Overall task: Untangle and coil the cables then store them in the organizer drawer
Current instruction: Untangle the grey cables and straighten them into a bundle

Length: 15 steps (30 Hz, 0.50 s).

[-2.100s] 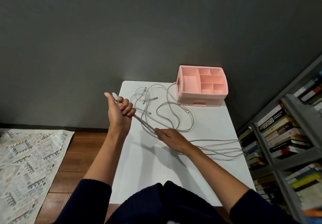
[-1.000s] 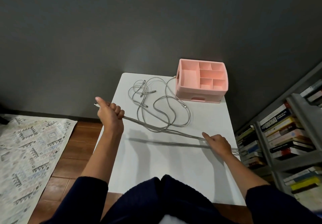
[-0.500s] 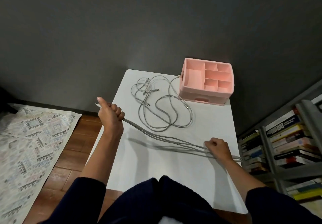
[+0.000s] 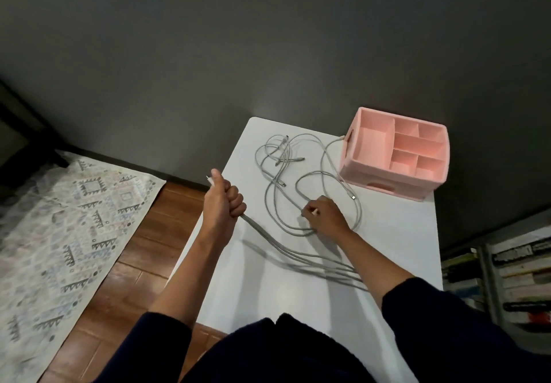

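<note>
Right hand [image 4: 325,215] back at table [image 4: 402,248] cables [image 4: 298,255]

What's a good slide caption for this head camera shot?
Left hand grips a bunch of grey cables while the right hand pinches one cable end near the pink organizer.

pink organizer [image 4: 387,174], grey cables [image 4: 298,257], white table [image 4: 396,248]

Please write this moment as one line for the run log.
left hand: grips cable bundle | right hand: pinches cable end among loose cables on table | organizer: drawer closed
</note>
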### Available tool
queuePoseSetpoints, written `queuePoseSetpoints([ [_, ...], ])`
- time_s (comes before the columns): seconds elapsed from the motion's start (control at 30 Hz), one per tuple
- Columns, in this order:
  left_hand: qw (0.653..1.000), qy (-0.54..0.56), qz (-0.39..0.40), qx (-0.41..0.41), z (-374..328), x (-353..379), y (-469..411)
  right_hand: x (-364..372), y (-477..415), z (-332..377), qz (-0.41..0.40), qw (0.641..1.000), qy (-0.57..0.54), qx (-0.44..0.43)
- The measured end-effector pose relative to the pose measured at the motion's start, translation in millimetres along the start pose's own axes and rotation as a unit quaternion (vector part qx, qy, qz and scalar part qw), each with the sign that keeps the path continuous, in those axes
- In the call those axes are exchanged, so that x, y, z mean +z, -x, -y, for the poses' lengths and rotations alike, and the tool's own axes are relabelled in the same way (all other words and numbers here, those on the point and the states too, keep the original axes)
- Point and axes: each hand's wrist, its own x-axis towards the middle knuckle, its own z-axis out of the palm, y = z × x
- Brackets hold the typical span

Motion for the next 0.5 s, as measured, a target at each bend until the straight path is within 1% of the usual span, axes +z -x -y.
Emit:
queuePoseSetpoints([
  [0.03, 1.000, -0.005, 0.004, -0.005, 0, -1, -2, 6, -8, 5, 0.030, 0.999, 0.022, -0.002],
  [0.13, 1.000, -0.012, 0.010, -0.023, 1, -5, -8, 20, -23, 16, 0.121, 0.986, 0.109, 0.036],
  [0.23, 0.999, -0.014, 0.013, -0.037, 2, -7, -15, 25, -27, 21, 0.131, 0.981, 0.139, 0.034],
  [0.3, 0.999, -0.020, 0.014, -0.043, 3, -7, -19, 26, -30, 18, 0.127, 0.985, 0.111, 0.032],
  [0.37, 0.998, -0.031, 0.020, -0.045, 5, -6, -23, 20, -32, 18, 0.101, 0.993, 0.049, 0.035],
  [0.43, 0.998, -0.039, 0.026, -0.048, 7, -5, -27, 8, -31, 19, 0.038, 0.997, -0.043, 0.046],
  [0.5, 0.997, -0.047, 0.028, -0.052, 10, -4, -31, -9, -27, 20, -0.017, 0.992, -0.121, 0.041],
])
